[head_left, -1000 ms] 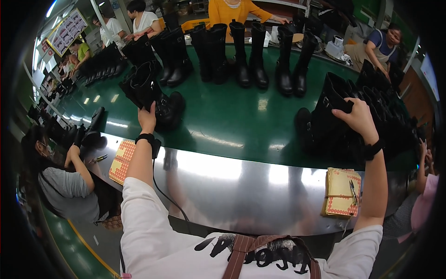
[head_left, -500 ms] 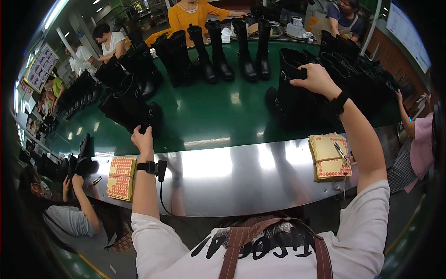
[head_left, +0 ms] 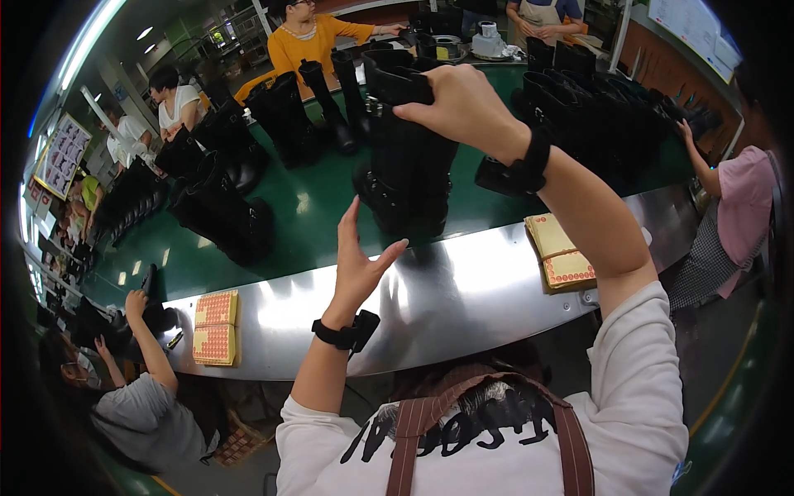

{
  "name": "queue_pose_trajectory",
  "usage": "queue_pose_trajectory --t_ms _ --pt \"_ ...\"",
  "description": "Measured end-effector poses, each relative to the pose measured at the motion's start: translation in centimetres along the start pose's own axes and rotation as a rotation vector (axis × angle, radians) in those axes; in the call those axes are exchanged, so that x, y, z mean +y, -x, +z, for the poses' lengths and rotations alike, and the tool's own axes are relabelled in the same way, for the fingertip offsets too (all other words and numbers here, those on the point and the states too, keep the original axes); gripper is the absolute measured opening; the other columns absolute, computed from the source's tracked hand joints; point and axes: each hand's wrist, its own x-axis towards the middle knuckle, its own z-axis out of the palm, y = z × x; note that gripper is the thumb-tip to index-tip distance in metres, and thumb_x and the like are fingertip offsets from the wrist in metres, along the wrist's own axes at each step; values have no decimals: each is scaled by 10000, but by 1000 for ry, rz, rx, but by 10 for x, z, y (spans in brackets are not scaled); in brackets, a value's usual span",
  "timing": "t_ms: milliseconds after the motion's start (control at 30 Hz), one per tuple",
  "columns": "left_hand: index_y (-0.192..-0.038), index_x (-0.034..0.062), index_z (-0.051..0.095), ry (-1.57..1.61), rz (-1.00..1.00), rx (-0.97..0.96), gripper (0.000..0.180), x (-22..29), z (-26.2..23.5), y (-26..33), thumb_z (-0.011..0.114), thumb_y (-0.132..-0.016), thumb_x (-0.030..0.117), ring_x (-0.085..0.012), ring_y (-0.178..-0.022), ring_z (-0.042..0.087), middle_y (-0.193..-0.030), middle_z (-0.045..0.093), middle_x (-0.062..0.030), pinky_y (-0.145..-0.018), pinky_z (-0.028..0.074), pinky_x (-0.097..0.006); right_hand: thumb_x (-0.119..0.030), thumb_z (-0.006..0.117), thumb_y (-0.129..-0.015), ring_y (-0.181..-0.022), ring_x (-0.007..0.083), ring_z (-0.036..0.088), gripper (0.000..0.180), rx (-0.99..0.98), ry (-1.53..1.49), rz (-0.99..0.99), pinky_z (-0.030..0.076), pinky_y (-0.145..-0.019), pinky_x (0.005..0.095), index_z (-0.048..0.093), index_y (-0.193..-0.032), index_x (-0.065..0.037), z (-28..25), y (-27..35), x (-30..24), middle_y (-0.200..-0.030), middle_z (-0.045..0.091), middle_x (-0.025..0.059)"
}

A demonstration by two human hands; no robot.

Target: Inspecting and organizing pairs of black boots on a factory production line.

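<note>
A tall black boot (head_left: pixel 407 169) with metal buckles stands upright or nearly so in front of me, over the green tabletop. My right hand (head_left: pixel 471 107) grips it by the top of the shaft, the thumb at the near edge. Whether its sole touches the table I cannot tell. Just below the boot's foot, my left hand (head_left: pixel 360 264) is open, thumb and fingers spread, holding nothing. To the left, another pair of black boots (head_left: pixel 217 207) stands on the table, apart from my hands.
A metal strip (head_left: pixel 413 306) edges the green table (head_left: pixel 310 202). On it lie card stacks with red marks, one left (head_left: pixel 215 326) and one right (head_left: pixel 564 256). More black boots (head_left: pixel 579 116) crowd the right side. Co-workers sit at both sides and stand across the table.
My right hand has brought the boot from the right to the middle, nearer me. My left hand has left the boots at left and moved right, its fingers now spread. The view has shifted slightly.
</note>
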Motion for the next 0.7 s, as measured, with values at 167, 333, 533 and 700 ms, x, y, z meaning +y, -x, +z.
queue_pose_trajectory --t_ms 167,333,533,700 --pt "-1470 33 273 -18 -7 231 904 -24 9 -43 800 -767 247 -344 -1275 399 -1430 371 -202 -1081 317 -403 -316 690 -754 -734 356 658 269 75 -16 -158 540 -693 424 717 -836 -62 51 -12 -39 -727 662 165" --pt "-1443 34 330 44 -152 143 671 -109 -18 -65 669 -866 98 -244 -1184 539 -1289 546 -168 -981 417 -328 -346 744 -741 -976 304 603 346 -81 38 -116 527 -806 391 704 -969 -90 114 -21 -57 -973 652 136" --pt "-1478 76 252 78 -335 19 673 -171 -17 -50 609 -907 65 -277 -1208 526 -1395 435 -184 -993 419 -338 -288 775 -723 -1152 338 494 604 -104 -55 -202 530 -835 403 538 -1257 -133 123 7 -56 -1275 485 182" --pt "-1517 107 145 184 -430 25 768 -166 -16 -37 604 -903 57 -276 -1225 509 -1461 352 -200 -988 427 -333 -338 794 -677 -1141 314 490 580 316 153 -311 424 -937 419 558 -1175 -157 32 38 15 -1233 506 130"
